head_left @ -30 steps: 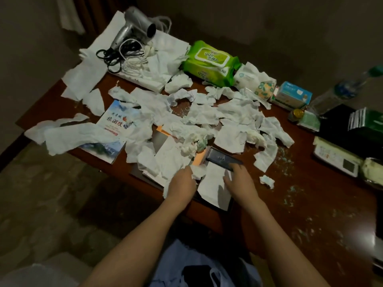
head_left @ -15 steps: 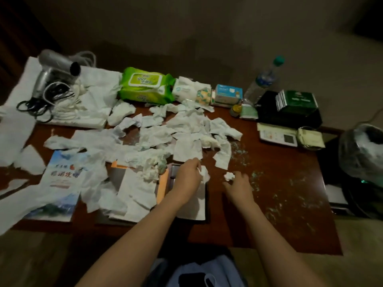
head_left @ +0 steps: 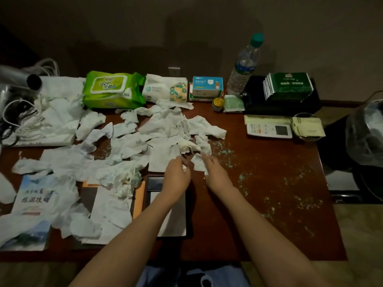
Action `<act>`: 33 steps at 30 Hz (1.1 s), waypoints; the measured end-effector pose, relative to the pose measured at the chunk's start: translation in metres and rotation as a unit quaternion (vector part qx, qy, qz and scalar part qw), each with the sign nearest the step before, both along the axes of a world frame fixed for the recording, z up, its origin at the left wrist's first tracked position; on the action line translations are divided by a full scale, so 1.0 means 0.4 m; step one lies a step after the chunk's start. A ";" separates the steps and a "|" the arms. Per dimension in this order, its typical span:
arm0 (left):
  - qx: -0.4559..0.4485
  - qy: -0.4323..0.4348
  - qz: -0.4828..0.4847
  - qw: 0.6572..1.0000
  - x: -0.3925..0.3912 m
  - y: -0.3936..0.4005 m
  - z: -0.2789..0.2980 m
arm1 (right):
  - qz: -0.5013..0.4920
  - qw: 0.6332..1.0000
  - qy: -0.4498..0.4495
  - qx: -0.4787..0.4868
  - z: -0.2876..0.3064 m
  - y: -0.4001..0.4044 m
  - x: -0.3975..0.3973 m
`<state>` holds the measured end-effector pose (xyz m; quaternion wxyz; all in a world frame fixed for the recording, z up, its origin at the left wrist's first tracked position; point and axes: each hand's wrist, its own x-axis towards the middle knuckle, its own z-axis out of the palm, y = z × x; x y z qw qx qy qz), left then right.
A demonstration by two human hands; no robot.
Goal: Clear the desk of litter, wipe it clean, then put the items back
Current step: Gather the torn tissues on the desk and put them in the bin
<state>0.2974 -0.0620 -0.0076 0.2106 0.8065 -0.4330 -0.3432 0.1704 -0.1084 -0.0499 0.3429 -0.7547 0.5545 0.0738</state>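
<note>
Crumpled white tissues point(head_left: 161, 131) lie in a wide heap over the left and middle of the dark wooden desk point(head_left: 269, 183). My left hand point(head_left: 176, 176) is curled at the heap's near right edge and holds a small tissue scrap point(head_left: 184, 167). Just to its right, my right hand point(head_left: 215, 172) pinches a torn tissue piece point(head_left: 199, 164) that still lies against the heap. Pale green crumbs point(head_left: 226, 152) speckle the bare wood on the right.
Along the back stand a green wet-wipe pack point(head_left: 112, 90), a tissue pack point(head_left: 165, 88), a blue box point(head_left: 207, 85), a water bottle point(head_left: 244, 65) and green packets point(head_left: 288, 85). Hair dryer point(head_left: 18, 79) far left, booklet point(head_left: 33, 199) near left, lined bin point(head_left: 366, 131) off the desk's right edge.
Both hands have moved away from the front edge to the heap's right side. The right hand left the tiny scrap spot and now pinches a larger piece. My view shifted right.
</note>
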 end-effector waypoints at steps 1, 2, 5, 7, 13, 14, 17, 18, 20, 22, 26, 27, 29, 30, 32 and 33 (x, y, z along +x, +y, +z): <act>-0.004 0.011 0.010 1.000 -0.006 -0.014 -0.003 | 0.008 1.000 -0.003 -0.002 -0.003 0.000 -0.001; -0.006 0.020 0.017 1.000 -0.013 -0.028 -0.003 | 0.020 1.000 -0.002 -0.005 -0.006 0.003 -0.002; -0.020 0.013 0.022 0.999 -0.034 -0.069 0.004 | 0.049 0.999 -0.009 -0.013 -0.013 0.015 -0.015; -0.033 0.018 0.031 0.999 -0.042 -0.092 0.016 | 0.044 0.998 -0.033 -0.025 -0.007 0.015 -0.027; -0.034 0.003 0.035 0.999 -0.024 -0.142 -0.004 | -0.057 0.994 -0.093 -0.018 0.063 -0.066 -0.029; -0.025 -0.002 0.032 0.999 -0.024 -0.149 -0.013 | -0.054 0.995 -0.081 -0.007 0.068 -0.088 -0.023; 0.004 -0.025 0.026 0.999 -0.030 -0.163 -0.039 | -0.014 0.999 -0.030 0.024 0.066 -0.145 -0.004; 0.014 -0.028 0.027 0.999 -0.033 -0.164 -0.046 | 0.003 0.999 -0.015 0.032 0.060 -0.156 0.001; 0.030 -0.034 0.029 0.999 -0.034 -0.161 -0.057 | 0.021 0.999 -0.001 0.048 0.047 -0.160 0.008; 0.040 -0.050 0.027 0.998 -0.029 -0.157 -0.063 | 0.037 0.998 0.007 0.051 0.029 -0.151 0.010; 0.039 -0.081 0.031 0.995 -0.006 -0.153 -0.057 | 0.067 0.997 0.021 0.022 0.003 -0.137 0.008; 0.034 -0.085 0.037 0.995 0.002 -0.152 -0.051 | 0.077 0.997 0.021 0.014 0.001 -0.135 0.007; 0.020 -0.083 0.041 0.995 0.018 -0.153 -0.037 | 0.100 0.995 0.025 0.001 0.006 -0.129 0.003; 0.014 -0.078 0.041 0.996 0.025 -0.154 -0.029 | 0.105 0.994 0.027 -0.007 0.009 -0.126 0.001; 0.000 -0.060 0.049 0.997 0.036 -0.155 -0.015 | 0.096 0.995 0.019 -0.026 0.015 -0.116 -0.001; -0.006 -0.051 0.057 0.997 0.041 -0.152 -0.010 | 0.080 0.996 0.006 -0.033 0.019 -0.110 -0.003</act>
